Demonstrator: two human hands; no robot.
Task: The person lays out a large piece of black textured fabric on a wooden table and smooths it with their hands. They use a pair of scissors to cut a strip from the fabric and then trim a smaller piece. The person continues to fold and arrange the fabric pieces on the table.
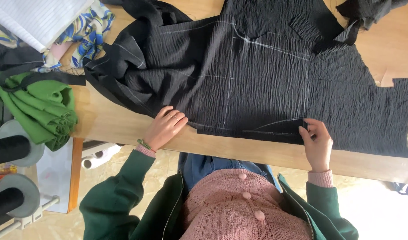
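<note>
A large piece of black crinkled fabric (pixel 257 71) with white chalk lines lies spread over a wooden table (pixel 119 126). My left hand (pixel 165 127) rests flat on the table at the fabric's near edge, fingers together, with a ring and a green bead bracelet. My right hand (pixel 317 143) pinches the fabric's near edge between thumb and fingers. I wear a green jacket over a pink knitted cardigan.
Folded green cloth (pixel 42 109) and a blue-and-yellow patterned fabric (pixel 86 29) lie at the table's left end, with a white striped sheet (pixel 35 18) above them. Black thread spools on grey discs (pixel 10 149) stand at the far left. More black fabric (pixel 368 11) sits top right.
</note>
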